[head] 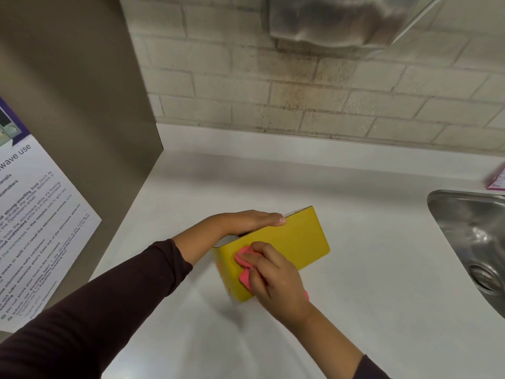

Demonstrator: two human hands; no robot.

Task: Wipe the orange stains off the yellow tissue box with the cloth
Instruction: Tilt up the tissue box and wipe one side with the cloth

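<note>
A white counter [355,269] is seen in front of a wall of pale bricks [300,99], and some bricks are marked with dark, dirty spots. A shiny metal sink [470,236] with a round drain is set into the counter at the right, and a small pink packet [497,181] is laid just behind it. A printed paper sign [35,228] about microwave use is stuck on a tall brown panel [76,105] at the left.
</note>
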